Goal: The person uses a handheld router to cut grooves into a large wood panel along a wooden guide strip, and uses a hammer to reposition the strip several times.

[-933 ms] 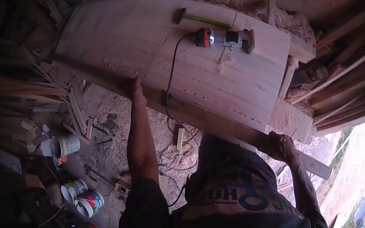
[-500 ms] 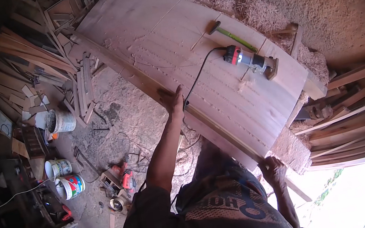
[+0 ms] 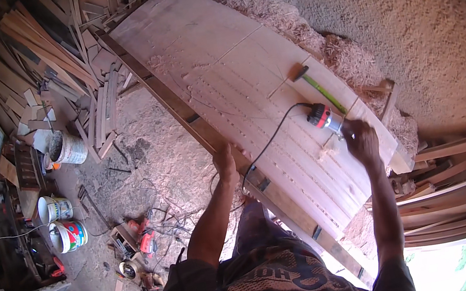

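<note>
Fingers of right hand (image 3: 362, 140) wrapped round router (image 3: 319, 115), gripping its base end; motor end sticks out left of them, above wooden panel (image 3: 223, 86). Red-black cap, silver body, dark cord (image 3: 265, 150). Left hand (image 3: 224, 165) at panel edge, can't tell if gripping. Grimy white bucket (image 3: 73, 151), smaller colourful bucket (image 3: 72, 235) far left; contents unclear.

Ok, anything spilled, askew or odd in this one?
Loose wood shavings lie heaped along the far edge of the panel, like uncleared waste. The power tool trails its black cord over the panel's near edge, a possible snag.
</note>
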Demonstrator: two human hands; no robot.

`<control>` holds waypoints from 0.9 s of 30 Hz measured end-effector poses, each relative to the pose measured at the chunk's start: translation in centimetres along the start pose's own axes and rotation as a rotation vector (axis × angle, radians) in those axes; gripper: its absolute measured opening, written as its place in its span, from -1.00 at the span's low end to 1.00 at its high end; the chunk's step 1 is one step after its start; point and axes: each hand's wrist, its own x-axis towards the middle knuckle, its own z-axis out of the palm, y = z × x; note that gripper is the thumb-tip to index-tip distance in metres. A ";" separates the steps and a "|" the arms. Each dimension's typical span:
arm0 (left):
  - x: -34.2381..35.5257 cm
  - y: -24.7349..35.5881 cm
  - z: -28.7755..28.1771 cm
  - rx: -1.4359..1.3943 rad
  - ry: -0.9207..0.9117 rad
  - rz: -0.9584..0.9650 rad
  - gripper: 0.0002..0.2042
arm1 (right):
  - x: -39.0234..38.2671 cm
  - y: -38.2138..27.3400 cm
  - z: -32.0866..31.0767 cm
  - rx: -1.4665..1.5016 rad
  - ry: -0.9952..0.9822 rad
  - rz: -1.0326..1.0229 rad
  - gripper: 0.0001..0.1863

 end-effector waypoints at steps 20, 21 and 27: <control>1.4 -2.1 -0.4 -0.044 0.093 0.223 -0.78 | 19.2 6.3 18.4 -0.107 -0.421 0.240 -0.73; 1.1 -2.1 0.6 -0.084 0.051 0.196 -0.77 | 19.1 6.6 18.6 0.011 -0.318 0.189 -0.68; 0.4 -1.0 0.2 -0.044 0.066 0.255 -0.79 | 16.4 -12.7 19.1 1.647 -0.496 0.398 -0.50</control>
